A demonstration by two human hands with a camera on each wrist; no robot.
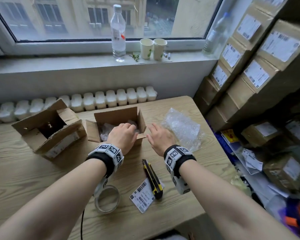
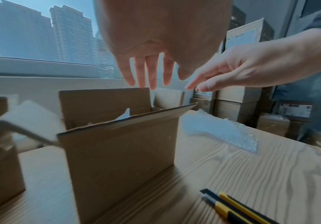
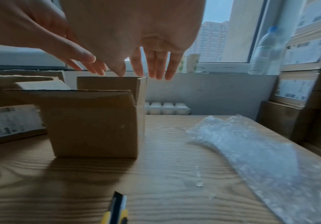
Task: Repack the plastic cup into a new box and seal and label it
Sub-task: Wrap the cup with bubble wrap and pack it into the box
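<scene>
The new cardboard box (image 1: pixel 114 116) stands open in the middle of the table, all flaps up. Inside lies a pale bubble-wrapped bundle (image 1: pixel 106 129); the plastic cup itself is hidden. My left hand (image 1: pixel 124 135) hovers over the box's right half, its fingers (image 2: pixel 146 75) straight, pointing down above the rim (image 2: pixel 117 121) and holding nothing. My right hand (image 1: pixel 158 135) is just right of the box by its right flap (image 1: pixel 142 122), fingers (image 3: pixel 155 66) spread and straight, holding nothing. A corner of the wrap (image 2: pixel 125 116) shows over the near flap.
The old torn box (image 1: pixel 48 129) lies open on the left. A loose bubble-wrap sheet (image 1: pixel 182 129) lies to the right. Near me are a yellow utility knife (image 1: pixel 152 179), a shipping label (image 1: pixel 143 194) and a tape roll (image 1: pixel 107 199). Stacked labelled cartons (image 1: pixel 249 66) line the right side.
</scene>
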